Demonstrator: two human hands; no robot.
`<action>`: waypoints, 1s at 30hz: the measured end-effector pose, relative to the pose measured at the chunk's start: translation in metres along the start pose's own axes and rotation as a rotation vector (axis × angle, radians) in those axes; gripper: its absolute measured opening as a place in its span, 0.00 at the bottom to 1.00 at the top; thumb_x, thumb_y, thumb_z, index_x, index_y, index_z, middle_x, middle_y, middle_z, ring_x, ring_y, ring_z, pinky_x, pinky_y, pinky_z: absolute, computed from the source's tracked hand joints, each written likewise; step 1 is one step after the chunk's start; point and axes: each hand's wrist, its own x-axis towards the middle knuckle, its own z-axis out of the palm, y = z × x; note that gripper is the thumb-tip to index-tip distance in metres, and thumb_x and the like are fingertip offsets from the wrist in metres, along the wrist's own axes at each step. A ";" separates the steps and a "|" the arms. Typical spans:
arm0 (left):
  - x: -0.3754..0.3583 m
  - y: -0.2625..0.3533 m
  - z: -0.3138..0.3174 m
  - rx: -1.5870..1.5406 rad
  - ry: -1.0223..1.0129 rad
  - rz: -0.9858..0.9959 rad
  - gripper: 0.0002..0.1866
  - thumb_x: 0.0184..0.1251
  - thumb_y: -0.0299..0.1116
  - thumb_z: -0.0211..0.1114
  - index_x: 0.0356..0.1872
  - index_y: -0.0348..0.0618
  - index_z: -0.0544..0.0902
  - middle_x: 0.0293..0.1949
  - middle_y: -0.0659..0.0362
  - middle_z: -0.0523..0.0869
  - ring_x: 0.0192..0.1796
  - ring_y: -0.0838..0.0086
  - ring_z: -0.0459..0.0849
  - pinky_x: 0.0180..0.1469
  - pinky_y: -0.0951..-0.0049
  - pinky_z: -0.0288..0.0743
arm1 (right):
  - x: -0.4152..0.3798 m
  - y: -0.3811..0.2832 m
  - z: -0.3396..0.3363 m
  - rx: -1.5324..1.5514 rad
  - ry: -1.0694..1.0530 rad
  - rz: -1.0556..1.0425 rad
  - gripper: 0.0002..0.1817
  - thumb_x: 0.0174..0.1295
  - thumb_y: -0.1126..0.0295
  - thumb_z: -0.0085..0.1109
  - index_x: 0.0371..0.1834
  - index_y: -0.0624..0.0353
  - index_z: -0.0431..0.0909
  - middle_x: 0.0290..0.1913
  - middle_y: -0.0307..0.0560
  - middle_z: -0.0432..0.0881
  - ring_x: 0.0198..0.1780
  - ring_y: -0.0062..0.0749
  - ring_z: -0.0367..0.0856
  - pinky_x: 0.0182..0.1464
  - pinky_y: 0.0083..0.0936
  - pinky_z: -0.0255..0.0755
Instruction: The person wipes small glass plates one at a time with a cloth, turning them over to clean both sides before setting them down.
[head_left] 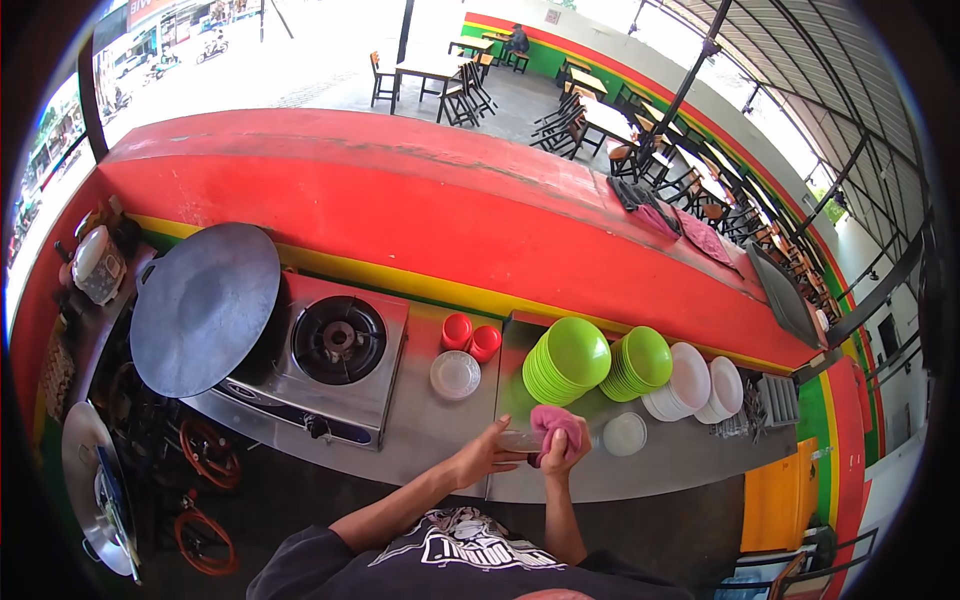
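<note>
My left hand [480, 456] grips the edge of a small clear dish [517, 441], which is tilted nearly edge-on. A bunched pink cloth [555, 420] is in my right hand [563, 455], pressed against the dish's other side and hiding part of it. Beside my right hand, a clear round dish [625, 434] lies on the steel counter [420, 430]. Another stack of small clear dishes [455, 375] sits to the left of my hands, in front of two red cups [485, 343]. Beyond my hands stand stacked green bowls [567, 362].
A gas stove [340, 345] is left of my hands, with a large dark wok [205, 310] beside it. More green bowls [640, 365], white bowls [680, 385] and a metal rack [778, 400] line the right. A red wall [420, 205] borders the counter's far side.
</note>
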 end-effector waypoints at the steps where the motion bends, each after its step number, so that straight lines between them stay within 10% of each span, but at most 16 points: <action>1: 0.002 -0.001 -0.003 -0.016 -0.047 -0.067 0.38 0.78 0.63 0.41 0.72 0.39 0.65 0.65 0.48 0.77 0.69 0.59 0.74 0.73 0.57 0.65 | -0.001 0.000 -0.002 -0.046 -0.026 -0.036 0.20 0.68 0.57 0.53 0.32 0.66 0.81 0.32 0.49 0.84 0.30 0.32 0.80 0.38 0.28 0.72; 9: 0.014 -0.024 -0.043 -0.062 -0.119 -0.146 0.20 0.82 0.41 0.44 0.65 0.41 0.70 0.52 0.51 0.85 0.52 0.64 0.88 0.53 0.67 0.83 | -0.022 0.019 0.013 0.220 0.215 0.163 0.19 0.68 0.58 0.51 0.36 0.65 0.81 0.35 0.49 0.84 0.36 0.31 0.81 0.39 0.28 0.73; 13: 0.010 -0.027 -0.038 0.122 0.058 -0.028 0.18 0.82 0.38 0.47 0.65 0.44 0.69 0.46 0.50 0.86 0.38 0.64 0.90 0.41 0.67 0.87 | -0.029 0.042 0.014 0.682 0.551 0.736 0.24 0.72 0.55 0.46 0.60 0.63 0.72 0.49 0.53 0.82 0.45 0.38 0.81 0.47 0.34 0.77; 17: 0.011 -0.006 -0.023 0.447 0.128 0.132 0.18 0.82 0.41 0.50 0.65 0.44 0.69 0.37 0.52 0.87 0.30 0.66 0.89 0.34 0.65 0.86 | -0.030 0.023 0.006 0.942 0.200 1.161 0.30 0.73 0.47 0.40 0.65 0.59 0.72 0.57 0.52 0.83 0.55 0.43 0.83 0.59 0.39 0.77; 24: 0.039 0.002 -0.030 0.995 0.329 0.433 0.18 0.78 0.40 0.56 0.63 0.46 0.73 0.19 0.48 0.82 0.26 0.58 0.88 0.32 0.56 0.78 | -0.045 0.007 -0.003 1.012 0.085 1.331 0.35 0.74 0.40 0.34 0.66 0.57 0.72 0.61 0.49 0.81 0.60 0.41 0.80 0.63 0.43 0.75; 30: 0.060 -0.006 -0.007 1.024 0.338 0.415 0.18 0.78 0.43 0.57 0.56 0.42 0.79 0.20 0.49 0.84 0.25 0.57 0.87 0.30 0.59 0.78 | -0.072 0.021 -0.026 0.834 0.259 1.226 0.24 0.74 0.53 0.50 0.64 0.58 0.73 0.58 0.49 0.82 0.57 0.38 0.82 0.61 0.39 0.77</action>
